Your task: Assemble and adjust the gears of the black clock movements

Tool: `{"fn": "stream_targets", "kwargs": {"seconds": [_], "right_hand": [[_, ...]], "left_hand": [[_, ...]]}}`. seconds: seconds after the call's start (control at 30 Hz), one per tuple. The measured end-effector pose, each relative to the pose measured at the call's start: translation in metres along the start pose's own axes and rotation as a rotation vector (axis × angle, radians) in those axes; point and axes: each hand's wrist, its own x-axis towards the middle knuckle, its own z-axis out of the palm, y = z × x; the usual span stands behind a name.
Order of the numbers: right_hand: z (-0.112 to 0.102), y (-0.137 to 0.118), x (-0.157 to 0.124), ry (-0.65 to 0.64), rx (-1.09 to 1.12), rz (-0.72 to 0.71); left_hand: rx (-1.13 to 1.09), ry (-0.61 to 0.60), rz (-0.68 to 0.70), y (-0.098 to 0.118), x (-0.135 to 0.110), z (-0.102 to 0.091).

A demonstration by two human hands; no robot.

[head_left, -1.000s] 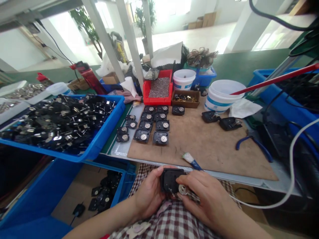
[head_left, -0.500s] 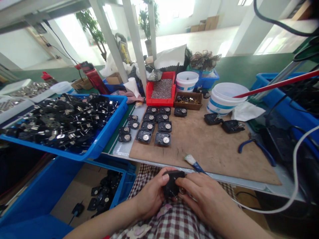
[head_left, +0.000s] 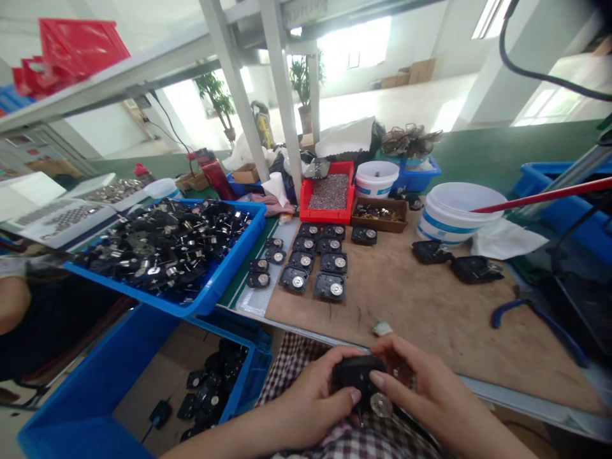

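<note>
Above my lap, at the table's front edge, both hands hold a black plastic mechanism (head_left: pixel 361 368) with a round silver disc at its lower right. My left hand (head_left: pixel 325 392) grips its left side, the thumb pressed on the face. My right hand (head_left: pixel 421 389) holds the other side with thumb and bent fingers, and its palm side is hidden. A brush (head_left: pixel 382 328) lies just beyond the right fingers, only its pale tip showing. Similar mechanisms (head_left: pixel 329 287) with silver discs stand in rows on the brown board (head_left: pixel 406 306).
Left are a blue tray (head_left: pixel 191 307) heaped with black parts and a lower blue bin (head_left: pixel 62 408). Behind the board stand a red bin (head_left: pixel 329 191) of small metal pieces, a cardboard box (head_left: pixel 380 217) and a white bucket (head_left: pixel 461 210). Blue-handled pliers (head_left: pixel 540 319) lie at right.
The held mechanism is turned, and its silver disc now faces me. My right fingers have shifted and cover most of the brush. The view has swung left and up.
</note>
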Motion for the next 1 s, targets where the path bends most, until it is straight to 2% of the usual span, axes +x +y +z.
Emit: {"fn": "stream_targets", "kwargs": {"seconds": [0.07,0.2,0.3,0.4,0.47,0.53,0.57,0.63,0.8,1.0], "right_hand": [[0.002,0.001,0.000,-0.111,0.042,0.030],[0.004,0.000,-0.003,-0.139,0.057,0.020],[0.002,-0.003,-0.004,-0.093,0.124,0.016],[-0.002,-0.002,0.000,-0.018,0.153,0.007],[-0.004,0.004,0.005,0.155,-0.026,0.000],[-0.004,0.014,0.012,0.338,-0.344,-0.004],[-0.002,0.020,0.015,0.385,-0.480,-0.007],[0.005,0.028,0.020,0.365,-0.617,-0.026],[0.018,0.028,0.015,0.258,-0.591,-0.097],[0.012,0.003,-0.012,0.224,-0.242,-0.144]], "left_hand": [[0.138,0.013,0.048,0.002,-0.003,-0.001],[0.319,0.025,0.092,0.005,-0.008,-0.004],[0.248,0.017,0.057,0.007,-0.007,-0.005],[0.034,0.004,0.025,0.001,-0.002,-0.007],[-0.137,0.013,-0.022,-0.007,0.003,-0.009],[-0.267,0.060,-0.058,-0.014,0.008,-0.011],[-0.312,0.094,-0.065,-0.016,0.009,-0.012],[-0.369,0.162,-0.070,-0.016,0.011,-0.012],[-0.401,0.224,-0.088,-0.011,0.011,-0.011],[-0.334,0.282,-0.099,-0.017,0.014,-0.016]]}}
